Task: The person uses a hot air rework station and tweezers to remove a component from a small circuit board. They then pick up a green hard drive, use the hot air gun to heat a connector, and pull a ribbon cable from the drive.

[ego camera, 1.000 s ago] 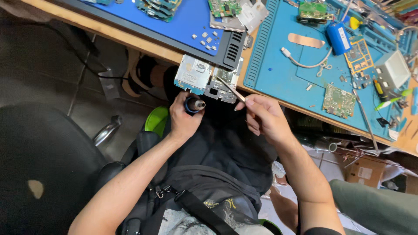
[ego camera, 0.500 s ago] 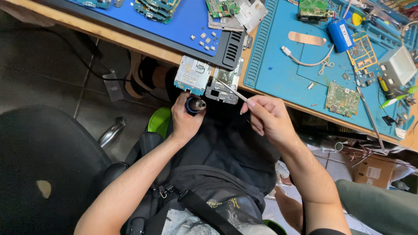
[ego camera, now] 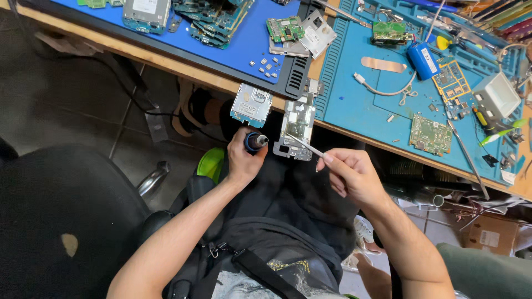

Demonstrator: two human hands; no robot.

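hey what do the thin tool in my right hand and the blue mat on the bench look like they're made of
The thin tool in the right hand looks like bare metal, probably steel: slim, silvery and glinting along its length. The blue mat looks like soft silicone or rubber: matte, with moulded ridges and shallow compartments along its edges. Neither is certain from looks alone.

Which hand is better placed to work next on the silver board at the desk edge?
Probably the right hand: its tweezers already point at the silver board. The left hand grips a black tool handle beside it.
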